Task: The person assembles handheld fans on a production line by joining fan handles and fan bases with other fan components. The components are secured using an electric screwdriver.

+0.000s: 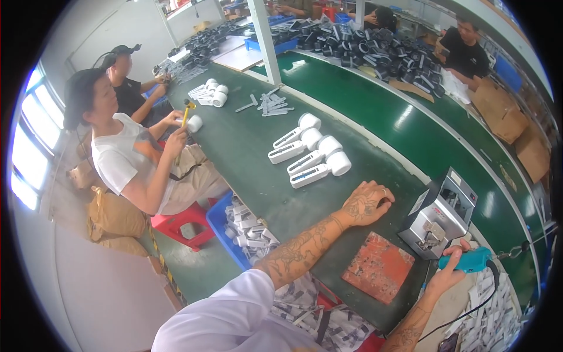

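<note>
Teal power screwdriver (471, 260) in the right hand (450, 270), fingers wrapped round its body, just beside the silver metal box (437, 217) at the table's right edge; metal hook (516, 251) at the tool's outer end, black cord (497, 283) curving down. Left hand (366, 203) released, palm down on the green tabletop (246, 144), fingers loosely bent. Reddish worn slab (378, 267) lies between the forearms, near the box. Four white round-headed parts (311, 151) grouped beyond the left hand; flat grey strips (274, 104) farther off. Blue bin (226, 232) of white pieces below the table's left edge. Co-worker in a white shirt (126, 149) grips a yellow hammer (186, 112).
</note>
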`<action>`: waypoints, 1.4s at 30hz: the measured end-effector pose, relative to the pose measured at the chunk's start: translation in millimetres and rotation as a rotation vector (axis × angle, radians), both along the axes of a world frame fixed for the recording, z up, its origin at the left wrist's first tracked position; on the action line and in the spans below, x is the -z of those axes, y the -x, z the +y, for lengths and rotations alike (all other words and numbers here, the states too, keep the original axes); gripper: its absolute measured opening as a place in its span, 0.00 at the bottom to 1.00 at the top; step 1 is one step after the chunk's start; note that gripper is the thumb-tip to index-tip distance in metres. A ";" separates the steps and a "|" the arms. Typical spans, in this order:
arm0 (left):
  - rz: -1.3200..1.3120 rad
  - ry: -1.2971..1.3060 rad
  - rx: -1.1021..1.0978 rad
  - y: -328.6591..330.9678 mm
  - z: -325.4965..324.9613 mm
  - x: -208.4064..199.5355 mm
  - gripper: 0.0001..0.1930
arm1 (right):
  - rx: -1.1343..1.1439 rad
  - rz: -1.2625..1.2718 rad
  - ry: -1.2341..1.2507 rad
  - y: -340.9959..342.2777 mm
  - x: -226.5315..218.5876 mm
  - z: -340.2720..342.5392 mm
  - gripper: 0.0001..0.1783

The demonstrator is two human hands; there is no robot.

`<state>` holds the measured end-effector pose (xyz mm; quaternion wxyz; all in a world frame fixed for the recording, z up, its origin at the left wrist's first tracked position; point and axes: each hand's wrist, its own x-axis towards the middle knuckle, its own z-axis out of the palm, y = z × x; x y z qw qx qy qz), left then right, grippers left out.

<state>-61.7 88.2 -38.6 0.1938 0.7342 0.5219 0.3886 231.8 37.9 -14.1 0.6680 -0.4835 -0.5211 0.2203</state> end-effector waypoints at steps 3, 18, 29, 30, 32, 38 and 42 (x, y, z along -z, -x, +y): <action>-0.006 0.031 0.012 0.4 0.7 -2.4 0.06 | -0.001 0.006 0.002 -0.3 0.5 0.5 0.26; -0.011 0.007 0.020 0.6 0.6 0.5 0.06 | 0.000 -0.013 -0.010 -2.9 2.1 0.6 0.24; -0.018 0.019 0.009 -0.2 2.3 5.6 0.07 | 0.009 -0.054 0.002 -4.5 3.2 0.5 0.26; -0.015 0.020 0.012 -0.2 2.5 5.7 0.07 | 0.009 -0.054 0.002 -4.4 2.9 0.4 0.26; -0.013 0.023 0.014 0.4 2.4 6.2 0.07 | 0.011 -0.032 0.008 -2.9 1.9 0.0 0.25; -0.017 0.034 0.022 1.2 1.6 5.1 0.07 | 0.014 -0.041 -0.005 -1.0 0.6 -0.9 0.24; -0.017 0.036 0.022 0.6 1.7 5.0 0.07 | 0.008 -0.038 0.004 -3.3 3.3 -0.8 0.23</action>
